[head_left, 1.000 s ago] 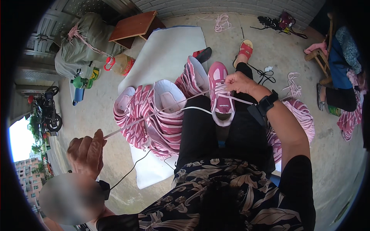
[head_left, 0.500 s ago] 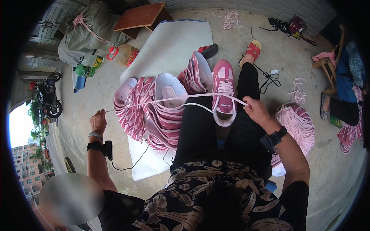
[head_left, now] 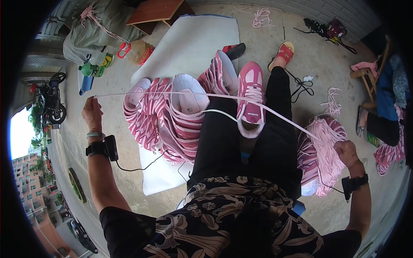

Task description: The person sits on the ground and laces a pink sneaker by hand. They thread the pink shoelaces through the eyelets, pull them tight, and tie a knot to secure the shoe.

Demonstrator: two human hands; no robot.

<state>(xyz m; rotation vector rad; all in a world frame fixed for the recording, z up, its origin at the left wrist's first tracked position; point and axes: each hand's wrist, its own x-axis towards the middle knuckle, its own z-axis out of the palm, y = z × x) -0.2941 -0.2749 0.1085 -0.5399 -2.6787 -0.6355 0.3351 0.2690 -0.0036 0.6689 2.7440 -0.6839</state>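
A long pale pink shoelace (head_left: 289, 120) spans from my left hand (head_left: 92, 115) to my right hand (head_left: 346, 152), passing over the pink shoe (head_left: 251, 92). My left hand is out at the far left, its fingers closed on one end. At the right, my right hand is closed on the other end, beside a bundle of pink laces and shoe pieces (head_left: 325, 139). The shoe, laced on its upper part, lies by my thighs with its toe pointing away. A white loop of cord or lace (head_left: 224, 113) reaches its collar from the left.
Nested stacks of pink-and-white shoe uppers (head_left: 185, 124) stand left of my legs on a white sheet (head_left: 191, 36). Loose laces (head_left: 261, 18) lie on the concrete floor. Bottles (head_left: 140, 53) and a wooden stool (head_left: 159, 15) are at the back left. Another person's leg (head_left: 380, 124) is at the right.
Both hands have spread outward, the left farther left and up, the right far out to the right. The lace between them now spans much wider across the shoe.
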